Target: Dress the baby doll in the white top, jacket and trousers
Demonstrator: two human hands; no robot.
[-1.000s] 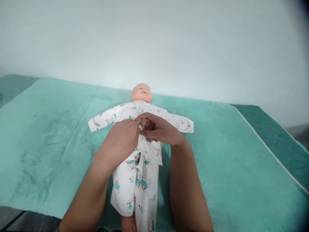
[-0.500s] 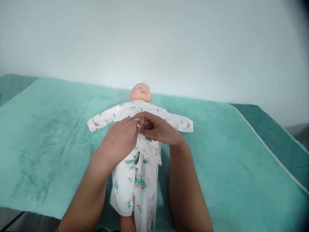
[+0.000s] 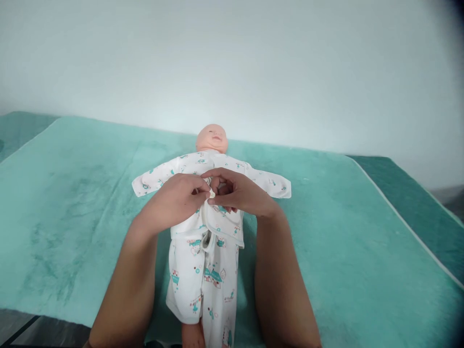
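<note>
A baby doll lies on its back, head at the far side, dressed in a white printed shirt and matching trousers. Over its belly my left hand pinches the shirt's front edge between thumb and fingers. My right hand is closed on the same edge from the other side, the fingertips of both hands almost meeting. Between them shows a small pale button. Both sleeves stretch outward. One bare foot shows below a trouser leg; the other leg runs out of view.
Under the doll spreads a light green towel with a pale border. Darker green cloth shows at the right and far left. A white wall rises right behind the far edge. Dark floor shows at the lower left.
My left hand has turned and shifted slightly left, its wrist lower, uncovering the small button and more of the shirt's lower front. My right hand has barely moved.
</note>
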